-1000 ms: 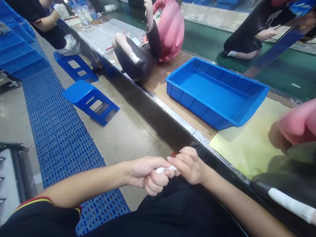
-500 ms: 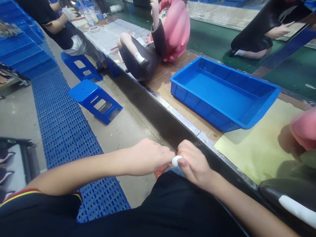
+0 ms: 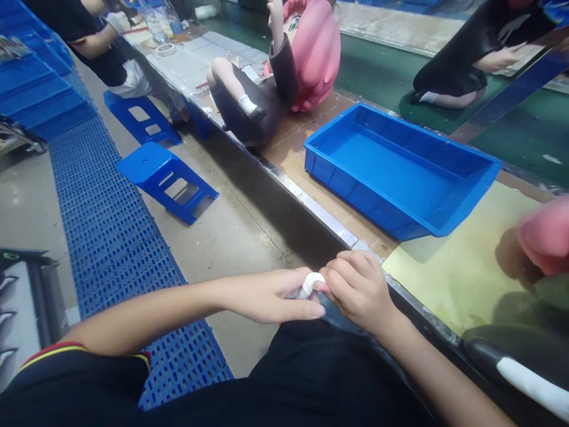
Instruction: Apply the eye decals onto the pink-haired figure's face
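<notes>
Both my hands meet over my lap, just below the metal edge of the workbench (image 3: 311, 204). My left hand (image 3: 271, 295) and my right hand (image 3: 355, 290) pinch a small white piece (image 3: 311, 281) between their fingertips. The piece curls like a soft rolled strip; what it is I cannot make out. My fingers hide part of it. Both hands are closed on it.
An empty blue plastic tray (image 3: 400, 172) sits on the bench. A large pink-haired doll figure (image 3: 284, 71) lies beyond it, another pink figure (image 3: 546, 237) at right. Blue stools (image 3: 164, 178) stand on the floor by a blue grated mat (image 3: 111, 225). Another person (image 3: 98, 41) sits farther along.
My hands stayed together on the white piece, shifting slightly and turning it; it showed as a straight strip, then a rounded end, now a curl. The camera view swayed a little.
</notes>
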The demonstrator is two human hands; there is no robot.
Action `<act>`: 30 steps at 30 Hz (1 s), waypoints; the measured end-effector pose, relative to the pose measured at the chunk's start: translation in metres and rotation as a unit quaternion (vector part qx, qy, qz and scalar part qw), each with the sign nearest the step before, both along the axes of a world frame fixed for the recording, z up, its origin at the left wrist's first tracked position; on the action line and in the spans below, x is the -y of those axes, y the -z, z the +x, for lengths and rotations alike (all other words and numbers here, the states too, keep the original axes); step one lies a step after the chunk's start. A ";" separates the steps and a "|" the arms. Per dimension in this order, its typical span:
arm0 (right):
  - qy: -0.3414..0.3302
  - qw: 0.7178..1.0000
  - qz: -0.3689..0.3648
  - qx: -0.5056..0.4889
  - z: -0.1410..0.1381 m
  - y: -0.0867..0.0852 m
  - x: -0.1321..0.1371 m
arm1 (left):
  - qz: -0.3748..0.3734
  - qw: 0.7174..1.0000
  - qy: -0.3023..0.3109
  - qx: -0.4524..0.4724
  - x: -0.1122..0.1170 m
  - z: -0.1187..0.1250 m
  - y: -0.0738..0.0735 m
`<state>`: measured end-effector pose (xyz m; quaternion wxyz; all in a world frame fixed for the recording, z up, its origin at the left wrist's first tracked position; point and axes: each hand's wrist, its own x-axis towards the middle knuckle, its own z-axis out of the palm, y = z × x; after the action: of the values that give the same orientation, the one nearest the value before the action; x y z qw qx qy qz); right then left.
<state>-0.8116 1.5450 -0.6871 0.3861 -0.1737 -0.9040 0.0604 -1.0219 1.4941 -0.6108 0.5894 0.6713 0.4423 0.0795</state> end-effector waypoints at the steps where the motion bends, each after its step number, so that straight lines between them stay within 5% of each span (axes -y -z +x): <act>1: -0.005 1.000 0.010 0.011 0.003 -0.003 -0.001 | -0.023 0.999 -0.028 0.005 0.001 0.000 0.000; 6: -0.072 0.994 -0.055 0.062 0.012 -0.018 0.003 | -0.132 0.985 -0.103 0.033 -0.001 -0.001 -0.002; 9: -0.033 0.993 -0.111 0.029 0.012 -0.019 0.015 | -0.240 0.958 -0.130 0.091 0.000 0.004 0.002; 15: -0.031 0.999 0.003 -0.030 0.005 -0.009 0.030 | -0.396 0.888 -0.142 0.184 0.007 0.019 0.009; 19: -0.065 0.996 0.016 -0.051 0.005 -0.009 0.022 | -0.418 0.879 -0.099 0.206 0.007 0.017 0.006; 23: -0.089 0.991 0.061 -0.076 0.008 -0.013 0.012 | -0.363 0.913 -0.037 0.183 0.003 0.009 0.000; 26: -0.065 0.992 0.073 -0.074 0.007 -0.016 0.006 | -0.248 0.961 -0.003 0.125 0.000 0.002 -0.008; 30: -0.009 0.995 -0.077 -0.064 -0.001 -0.007 0.004 | 0.010 0.999 -0.010 -0.048 -0.009 -0.001 -0.008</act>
<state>-0.8123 1.5414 -0.6799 0.4283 -0.1906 -0.8715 0.1438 -1.0226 1.5027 -0.6031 0.5597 0.6757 0.4764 0.0574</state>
